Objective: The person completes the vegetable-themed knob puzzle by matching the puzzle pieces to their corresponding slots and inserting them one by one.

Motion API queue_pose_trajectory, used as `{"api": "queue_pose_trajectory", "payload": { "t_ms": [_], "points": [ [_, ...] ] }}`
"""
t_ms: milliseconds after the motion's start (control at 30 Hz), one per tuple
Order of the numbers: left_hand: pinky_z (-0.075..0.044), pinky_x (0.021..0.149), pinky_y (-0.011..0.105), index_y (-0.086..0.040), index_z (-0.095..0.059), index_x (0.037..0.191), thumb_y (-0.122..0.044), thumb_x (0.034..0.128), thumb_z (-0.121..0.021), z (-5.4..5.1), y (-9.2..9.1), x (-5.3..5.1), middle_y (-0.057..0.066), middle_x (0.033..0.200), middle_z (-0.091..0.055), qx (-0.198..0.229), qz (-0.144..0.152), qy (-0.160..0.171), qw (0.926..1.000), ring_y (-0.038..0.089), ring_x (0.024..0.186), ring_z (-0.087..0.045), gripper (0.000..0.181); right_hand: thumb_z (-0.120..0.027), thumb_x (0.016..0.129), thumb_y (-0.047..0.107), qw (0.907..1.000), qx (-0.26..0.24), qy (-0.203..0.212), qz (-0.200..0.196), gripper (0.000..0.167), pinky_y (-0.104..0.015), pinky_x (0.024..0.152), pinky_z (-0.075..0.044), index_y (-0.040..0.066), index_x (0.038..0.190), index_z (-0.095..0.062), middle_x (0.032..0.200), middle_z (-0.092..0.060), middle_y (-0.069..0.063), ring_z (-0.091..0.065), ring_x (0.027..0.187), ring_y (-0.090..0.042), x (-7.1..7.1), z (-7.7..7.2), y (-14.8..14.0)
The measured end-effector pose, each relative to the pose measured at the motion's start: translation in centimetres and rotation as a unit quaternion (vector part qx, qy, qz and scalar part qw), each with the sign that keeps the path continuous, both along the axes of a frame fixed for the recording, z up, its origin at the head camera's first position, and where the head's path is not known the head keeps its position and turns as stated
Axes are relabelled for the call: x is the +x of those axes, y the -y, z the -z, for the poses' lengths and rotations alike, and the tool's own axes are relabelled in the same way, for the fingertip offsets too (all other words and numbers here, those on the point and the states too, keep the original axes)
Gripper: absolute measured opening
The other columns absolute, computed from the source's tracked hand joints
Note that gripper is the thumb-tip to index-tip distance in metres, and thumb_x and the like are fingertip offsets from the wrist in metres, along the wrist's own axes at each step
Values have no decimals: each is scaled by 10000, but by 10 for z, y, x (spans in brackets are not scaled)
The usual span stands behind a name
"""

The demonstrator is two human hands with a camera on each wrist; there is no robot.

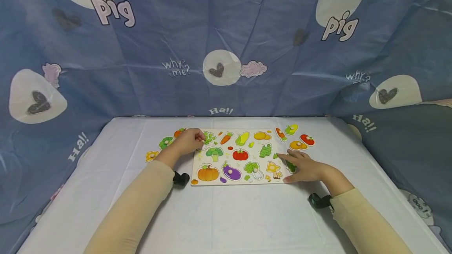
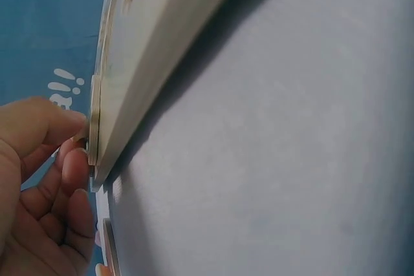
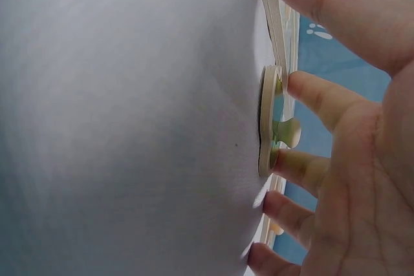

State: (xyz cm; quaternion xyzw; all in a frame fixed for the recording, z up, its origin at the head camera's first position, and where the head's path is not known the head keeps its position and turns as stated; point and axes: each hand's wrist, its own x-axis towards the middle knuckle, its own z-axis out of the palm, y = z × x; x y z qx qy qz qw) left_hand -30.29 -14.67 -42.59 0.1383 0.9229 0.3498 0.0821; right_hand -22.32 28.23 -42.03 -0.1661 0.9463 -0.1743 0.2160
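A wooden vegetable puzzle board [image 1: 212, 182] lies on the white-covered table. At its upper left corner my left hand [image 1: 188, 142] pinches the knob of a puzzle piece [image 2: 95, 117], which lies against the board's face; its picture is mostly hidden, with green leaves [image 1: 209, 138] showing beside the fingers. My right hand [image 1: 307, 167] spreads its fingers at the board's right edge, thumb and index fingertip touching the board. Under that palm a green knobbed piece [image 1: 291, 167] lies on the cloth, not gripped. An eggplant piece [image 1: 232, 173] and a leafy cabbage piece [image 1: 252, 167] sit in the board.
Left of the board lie mushroom [image 1: 152, 156], broccoli [image 1: 165, 143] and pumpkin [image 1: 178, 133] pieces. Beyond the right hand lie carrot [image 1: 280, 134], corn [image 1: 291, 129], tomato [image 1: 307, 140] and potato [image 1: 297, 145] pieces. A blue printed curtain [image 1: 226, 101] encloses the table.
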Motion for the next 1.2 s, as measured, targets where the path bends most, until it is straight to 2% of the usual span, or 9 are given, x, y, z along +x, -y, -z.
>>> {"api": "queue_pose_trajectory", "payload": {
  "t_ms": [167, 333, 567, 833, 967, 1200],
  "points": [
    [-475, 768, 332, -53, -668, 1048, -105, 938, -664, 1, 0, 0, 57, 914, -623, 35, -31, -69, 10000, 193, 838, -553, 122, -777, 771, 601, 10000, 4, -2, 10, 995, -794, 1036, -200, 215, 1573, -332, 1636, -134, -233, -103, 1452, -534, 0, -1, 0],
    [-464, 781, 333, -75, -667, 1042, -126, 933, -683, 3, 0, 2, 42, 915, -614, -103, -126, -125, 9998, 184, 842, -548, 122, -774, 772, 607, 10000, -1, 13, 2, 998, -794, 1035, -202, 217, 1575, -328, 1638, -132, -231, -104, 1451, -536, 0, 1, -1],
    [-446, 716, 321, -71, -645, 998, -126, 948, -656, 0, -2, 2, 39, 857, -593, -250, -18, -221, 9994, 177, 771, -525, 76, -773, 780, 598, 10000, -54, -40, -38, 989, -801, 1033, -188, 201, 1573, -333, 1636, -129, -241, -92, 1453, -543, -1, 0, -2],
    [-445, 717, 316, -78, -641, 979, -113, 937, -667, -2, -5, -4, 29, 848, -595, -443, 65, -193, 9988, 167, 753, -524, 61, -773, 774, 606, 10000, -12, -22, 9, 991, -796, 1036, -195, 213, 1572, -336, 1637, -134, -234, -100, 1452, -539, -1, 1, -1],
    [-448, 718, 327, -79, -640, 980, -109, 936, -670, -7, -8, -7, 33, 844, -595, -523, 111, -149, 9985, 178, 754, -524, 60, -773, 771, 611, 10000, -15, -2, 21, 998, -792, 1037, -201, 215, 1574, -333, 1636, -135, -234, -105, 1450, -537, 0, 1, 0],
    [-458, 742, 336, -84, -657, 995, -104, 925, -669, -9, -12, -11, 36, 863, -607, -555, 32, -194, 9983, 186, 775, -534, 74, -773, 776, 604, 10000, -32, -26, -23, 998, -791, 1038, -203, 205, 1576, -328, 1636, -133, -237, -109, 1452, -531, 0, 0, 0]
  ]
}}
